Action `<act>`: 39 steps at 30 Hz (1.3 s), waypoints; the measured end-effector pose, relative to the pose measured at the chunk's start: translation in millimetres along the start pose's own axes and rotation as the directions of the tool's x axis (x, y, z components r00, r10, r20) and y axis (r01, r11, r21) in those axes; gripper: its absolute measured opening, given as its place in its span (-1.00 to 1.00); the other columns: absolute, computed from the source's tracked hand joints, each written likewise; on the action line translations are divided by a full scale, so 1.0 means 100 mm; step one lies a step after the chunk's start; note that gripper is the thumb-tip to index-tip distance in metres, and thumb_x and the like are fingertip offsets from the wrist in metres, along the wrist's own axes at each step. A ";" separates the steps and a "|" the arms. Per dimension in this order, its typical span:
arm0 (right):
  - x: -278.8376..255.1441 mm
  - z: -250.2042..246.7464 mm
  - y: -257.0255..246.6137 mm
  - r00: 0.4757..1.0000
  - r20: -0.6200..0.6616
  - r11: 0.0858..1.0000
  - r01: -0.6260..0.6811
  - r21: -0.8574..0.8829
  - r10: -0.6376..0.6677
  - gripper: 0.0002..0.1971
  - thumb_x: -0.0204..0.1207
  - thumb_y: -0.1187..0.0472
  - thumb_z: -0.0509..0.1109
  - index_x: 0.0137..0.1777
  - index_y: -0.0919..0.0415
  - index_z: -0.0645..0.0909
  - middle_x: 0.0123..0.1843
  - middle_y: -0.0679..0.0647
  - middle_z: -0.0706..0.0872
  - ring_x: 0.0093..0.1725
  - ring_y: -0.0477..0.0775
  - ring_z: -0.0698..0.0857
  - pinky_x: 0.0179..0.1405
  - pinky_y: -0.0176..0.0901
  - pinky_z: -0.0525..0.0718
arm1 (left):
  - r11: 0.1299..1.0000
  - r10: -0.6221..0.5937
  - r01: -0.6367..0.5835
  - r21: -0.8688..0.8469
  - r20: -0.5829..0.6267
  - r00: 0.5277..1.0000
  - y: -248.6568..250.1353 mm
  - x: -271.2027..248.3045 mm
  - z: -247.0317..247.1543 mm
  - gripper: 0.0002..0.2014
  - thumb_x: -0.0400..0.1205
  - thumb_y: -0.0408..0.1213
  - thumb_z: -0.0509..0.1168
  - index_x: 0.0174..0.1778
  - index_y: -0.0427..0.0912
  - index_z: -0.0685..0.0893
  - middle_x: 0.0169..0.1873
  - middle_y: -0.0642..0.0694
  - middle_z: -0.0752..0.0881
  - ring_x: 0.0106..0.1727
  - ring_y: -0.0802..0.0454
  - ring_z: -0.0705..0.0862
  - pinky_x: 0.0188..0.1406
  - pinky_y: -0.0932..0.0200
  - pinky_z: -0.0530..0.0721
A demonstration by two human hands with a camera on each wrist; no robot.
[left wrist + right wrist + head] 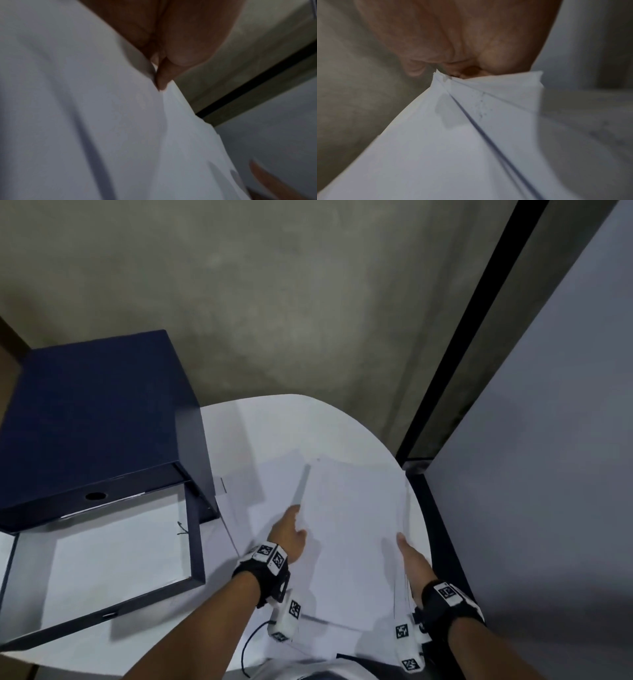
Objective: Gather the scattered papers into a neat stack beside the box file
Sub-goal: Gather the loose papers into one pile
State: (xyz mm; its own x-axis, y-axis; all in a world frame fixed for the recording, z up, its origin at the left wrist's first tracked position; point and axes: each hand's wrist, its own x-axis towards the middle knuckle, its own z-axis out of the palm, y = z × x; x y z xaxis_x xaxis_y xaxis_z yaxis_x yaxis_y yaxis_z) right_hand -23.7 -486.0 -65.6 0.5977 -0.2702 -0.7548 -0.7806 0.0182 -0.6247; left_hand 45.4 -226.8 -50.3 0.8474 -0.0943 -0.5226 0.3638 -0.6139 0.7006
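The white tabletop (pixel 281 419) carried everything, with its rounded far edge toward a grey wall. On its left side sat the dark blue box file (pixel 92 419), its lid raised and a white sheet lying in its open tray nearest you. Just to the right of the box file, you held a bundle of papers (pixel 349 525) tilted up off the tabletop between your two hands, its edges not yet squared: in the right wrist view the sheets fanned apart at the corner. More loose sheets (pixel 274 474) lay flat beneath and to the left of the bundle, some reaching toward the box file's side.

Your left hand (pixel 289 534) was at the bundle's left edge, thumb lying on top; in the left wrist view the fingers (pixel 163 79) pinched the paper's edge. Your right hand (pixel 412 559) was clamped on the right edge, with the sheets gathered into its grip in the right wrist view. Both wrists wore black straps carrying white marker blocks (pixel 270 554).
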 end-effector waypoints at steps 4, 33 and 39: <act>0.12 -0.06 0.15 0.993 -0.011 0.975 0.117 -0.189 -0.121 -0.53 0.53 0.18 0.48 0.41 0.17 0.49 0.37 0.13 0.66 0.25 0.17 0.66 0.31 0.04 0.60 | 0.989 -0.021 0.014 0.146 0.046 0.999 -0.07 0.04 0.13 -0.47 0.73 -0.22 0.13 0.65 -0.14 0.23 0.55 -0.16 0.42 0.54 -0.08 0.44 0.52 0.18 0.36; 0.17 -0.18 0.16 0.970 -0.149 0.951 0.147 -0.271 -0.193 -0.62 0.53 0.44 0.38 0.35 0.32 0.51 0.19 0.23 0.69 0.09 0.20 0.64 0.25 0.02 0.58 | 0.995 0.097 -0.091 0.036 -0.510 0.855 0.20 -0.20 -0.30 -0.42 0.67 -0.40 0.21 0.61 0.02 0.25 -0.01 -0.12 0.71 -0.01 -0.17 0.73 -0.05 0.04 0.73; 0.17 -0.17 0.16 0.974 -0.152 0.947 0.119 -0.300 -0.170 -0.55 0.53 0.39 0.39 0.43 0.29 0.48 0.30 0.23 0.66 0.27 0.28 0.64 0.38 0.14 0.56 | 0.771 0.634 -0.525 0.361 -0.508 0.583 0.83 -0.50 -0.26 -0.53 0.54 -0.54 0.27 0.29 -0.02 0.44 0.00 -0.14 0.74 -0.15 -0.20 0.76 -0.30 0.05 0.75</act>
State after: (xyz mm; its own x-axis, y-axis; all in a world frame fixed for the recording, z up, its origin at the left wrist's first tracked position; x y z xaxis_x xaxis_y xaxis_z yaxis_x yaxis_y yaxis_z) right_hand -28.6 -506.5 -85.2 0.6870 -0.4127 -0.5981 -0.7228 -0.3036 -0.6208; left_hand 43.3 -252.8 46.8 0.9211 -0.0463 0.3866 -0.3037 -0.7069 0.6389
